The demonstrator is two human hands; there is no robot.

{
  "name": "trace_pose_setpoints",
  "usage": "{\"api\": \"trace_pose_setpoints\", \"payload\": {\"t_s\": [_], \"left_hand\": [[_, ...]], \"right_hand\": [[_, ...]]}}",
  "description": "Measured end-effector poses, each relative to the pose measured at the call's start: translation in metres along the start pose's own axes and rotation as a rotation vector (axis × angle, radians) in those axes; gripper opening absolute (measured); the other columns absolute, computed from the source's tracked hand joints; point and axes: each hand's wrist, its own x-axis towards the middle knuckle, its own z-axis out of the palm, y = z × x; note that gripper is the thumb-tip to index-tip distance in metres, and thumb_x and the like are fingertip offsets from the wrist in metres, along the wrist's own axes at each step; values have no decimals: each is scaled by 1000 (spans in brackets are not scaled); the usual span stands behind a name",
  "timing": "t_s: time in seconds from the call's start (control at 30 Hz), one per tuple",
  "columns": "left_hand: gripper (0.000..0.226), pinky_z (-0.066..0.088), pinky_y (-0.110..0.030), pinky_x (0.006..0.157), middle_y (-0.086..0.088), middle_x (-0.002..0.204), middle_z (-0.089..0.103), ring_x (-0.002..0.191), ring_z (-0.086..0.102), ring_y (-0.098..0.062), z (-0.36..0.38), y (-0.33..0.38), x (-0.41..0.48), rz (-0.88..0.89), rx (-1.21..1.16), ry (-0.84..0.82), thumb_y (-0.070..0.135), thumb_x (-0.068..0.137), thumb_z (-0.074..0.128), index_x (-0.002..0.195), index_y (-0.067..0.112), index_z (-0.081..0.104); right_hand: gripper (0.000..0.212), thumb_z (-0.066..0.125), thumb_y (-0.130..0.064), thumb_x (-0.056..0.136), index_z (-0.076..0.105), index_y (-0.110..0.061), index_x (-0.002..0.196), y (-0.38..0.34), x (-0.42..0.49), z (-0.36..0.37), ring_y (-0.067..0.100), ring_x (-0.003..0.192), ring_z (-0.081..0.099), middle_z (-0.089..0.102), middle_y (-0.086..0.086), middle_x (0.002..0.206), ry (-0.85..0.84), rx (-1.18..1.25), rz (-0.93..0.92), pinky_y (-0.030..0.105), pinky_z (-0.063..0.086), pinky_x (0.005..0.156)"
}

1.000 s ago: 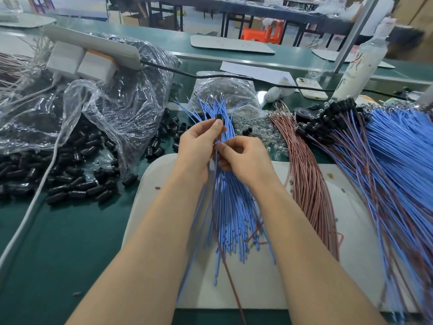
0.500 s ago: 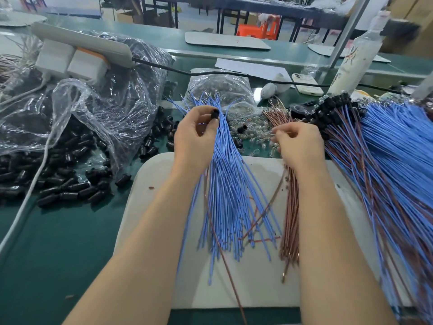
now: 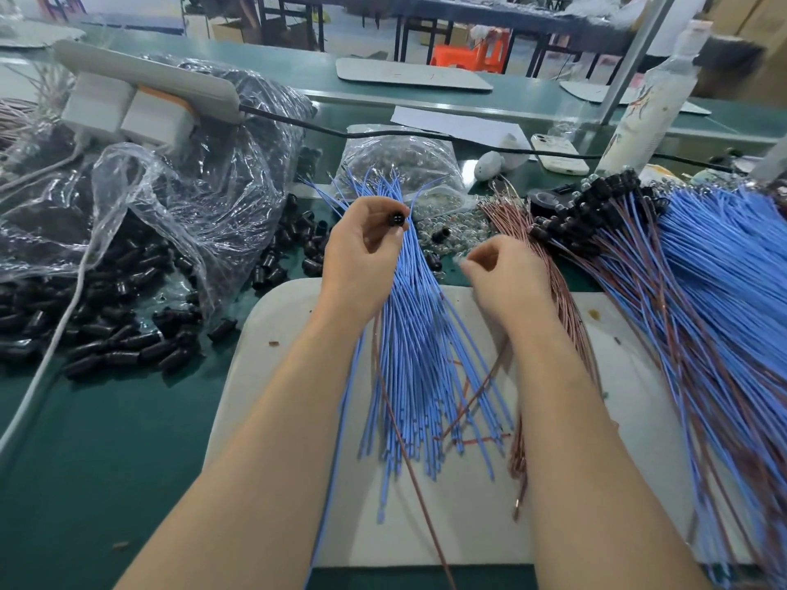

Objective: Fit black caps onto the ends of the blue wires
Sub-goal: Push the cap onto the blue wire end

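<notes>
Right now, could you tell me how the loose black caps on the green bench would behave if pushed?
The loose black caps look like small tubes lying on their sides, so they would probably roll and scatter. They seem light: the left hand pinches a single cap with just fingertips.

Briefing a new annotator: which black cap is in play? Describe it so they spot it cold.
On the white mat mid-bench lies a fan of blue wires. At its far end the left hand pinches one black cap. Unlike the loose caps heaped left of the mat, it is held up, round end toward the camera.
</notes>
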Motion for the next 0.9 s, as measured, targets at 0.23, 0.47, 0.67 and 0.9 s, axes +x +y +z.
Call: {"api": "trace_pose_setpoints", "payload": {"t_s": [0.23, 0.47, 0.67, 0.9], "left_hand": [[23, 49, -20, 91, -1, 98, 67, 97, 63, -10, 1, 2, -3, 32, 32, -54, -6, 90, 52, 98, 13, 59], [21, 50, -24, 92, 0, 104, 67, 99, 63, -11, 1, 3, -6, 59, 133, -111, 0, 93, 51, 107, 12, 62], [24, 50, -14, 81, 5, 96, 65, 88, 64, -6, 4, 2, -9, 91, 203, -81, 1, 90, 55, 112, 10, 56], [21, 47, -30, 75, -1, 105, 63, 76, 56, -15, 9, -7, -11, 195, 565, -13, 9, 86, 60, 107, 10, 59]], "right_hand": [[20, 67, -3, 84, 65, -23, 85, -26, -18, -5, 1, 74, 63, 67, -10, 78, 79, 694, -337, 16, 50, 73], [15, 58, -4, 90, 64, -18, 90, -31, -24, 2, 0, 70, 56, 62, -9, 79, 246, 493, -357, 11, 44, 70], [17, 67, -18, 86, 69, -12, 102, -33, -24, 8, 10, 83, 64, 68, 4, 97, 119, 338, -296, 21, 51, 82], [13, 70, -21, 85, 70, -13, 96, -33, -27, 12, 6, 73, 60, 65, 5, 95, 236, 301, -328, 18, 49, 78]]}}
